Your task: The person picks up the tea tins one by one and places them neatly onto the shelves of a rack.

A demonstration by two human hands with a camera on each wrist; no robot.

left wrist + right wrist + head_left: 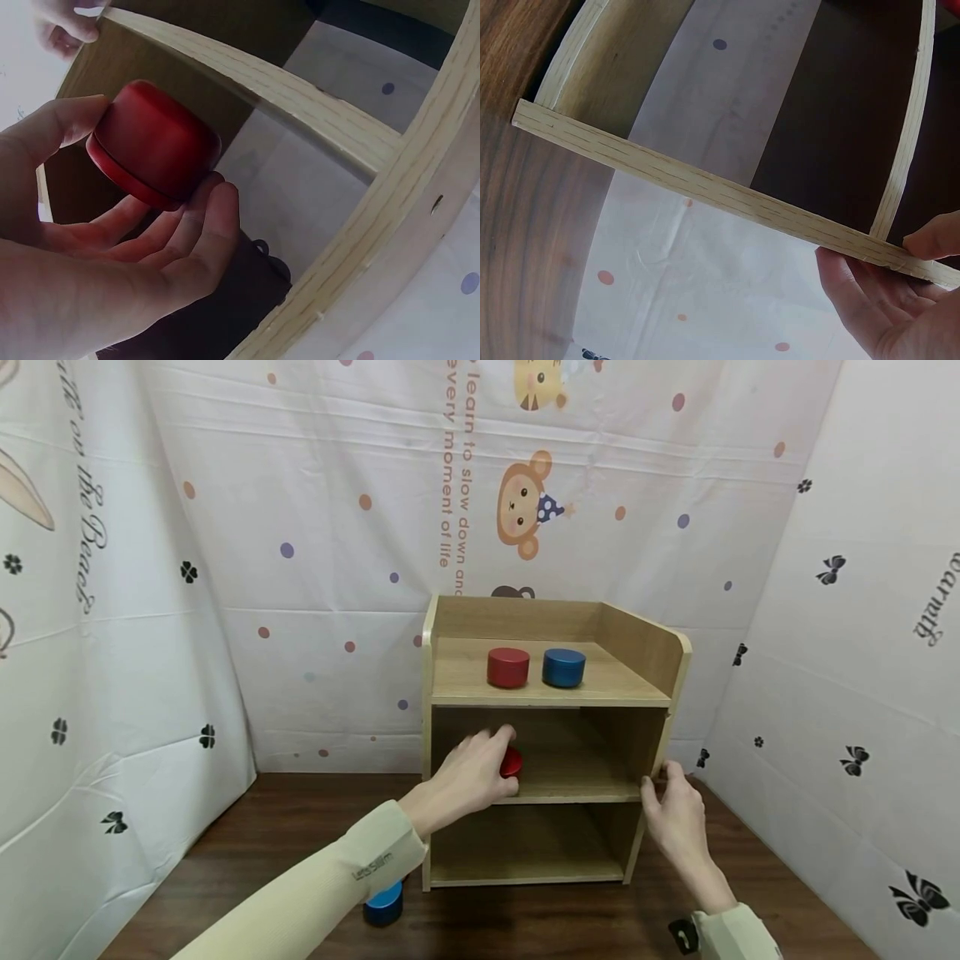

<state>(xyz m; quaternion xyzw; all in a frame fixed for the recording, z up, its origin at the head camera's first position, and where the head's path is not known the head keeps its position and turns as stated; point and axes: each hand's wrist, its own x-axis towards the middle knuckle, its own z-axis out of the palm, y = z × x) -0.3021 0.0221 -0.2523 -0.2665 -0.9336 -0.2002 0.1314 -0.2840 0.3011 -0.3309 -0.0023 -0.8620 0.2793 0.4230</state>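
Note:
A small wooden shelf unit (551, 702) with a top tray and two compartments below stands on the dark table. At the mouth of its middle compartment, my left hand (468, 777) holds a round red tin (154, 142) between thumb and fingers. In the head view the hand hides much of this red tin (512, 763). My right hand (677, 814) grips the unit's right side panel near the middle shelf; in the right wrist view the thumb and fingers (851, 292) lie on either side of the panel edge (705, 191).
Another red tin (507, 668) and a blue tin (563, 668) sit side by side on the top shelf. On the table (300, 827), a blue tin (383, 905) lies left of the unit, partly behind my left sleeve. Printed cloth (337, 568) hangs around the back and sides.

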